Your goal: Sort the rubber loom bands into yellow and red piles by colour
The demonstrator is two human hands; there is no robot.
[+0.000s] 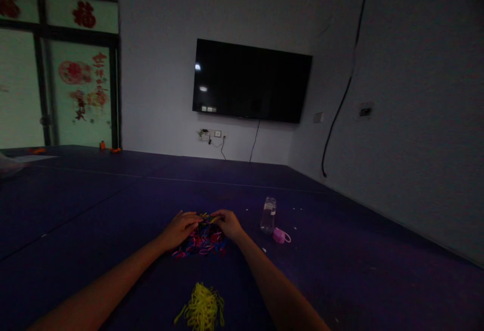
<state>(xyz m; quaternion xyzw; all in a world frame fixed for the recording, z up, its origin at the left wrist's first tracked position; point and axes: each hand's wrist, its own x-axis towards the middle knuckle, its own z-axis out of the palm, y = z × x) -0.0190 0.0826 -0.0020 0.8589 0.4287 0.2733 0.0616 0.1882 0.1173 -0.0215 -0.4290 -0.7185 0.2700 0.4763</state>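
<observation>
Ahead of me, a mixed pile of coloured stretchy loops (205, 241), mostly pink, red and blue, lies on the dark purple surface. My left hand (180, 229) rests at the pile's left edge, fingers stretched over its top and thumb apart. From the right, my right hand (229, 224) reaches to the far top of the pile, its thumb and fingertips pinched on what looks like a yellow loop (215, 218). Closer to me, between my forearms, sits a separate heap of yellow loops (203, 308). Dim light blurs single loops under my fingers.
An uncapped clear bottle (268, 216) stands right of my right hand, with its pink cap (280, 236) beside it. Small white scraps (264, 250) dot the purple surface (359, 270). A television (251, 81) hangs on the far wall; a black cable (342, 104) runs down the right wall.
</observation>
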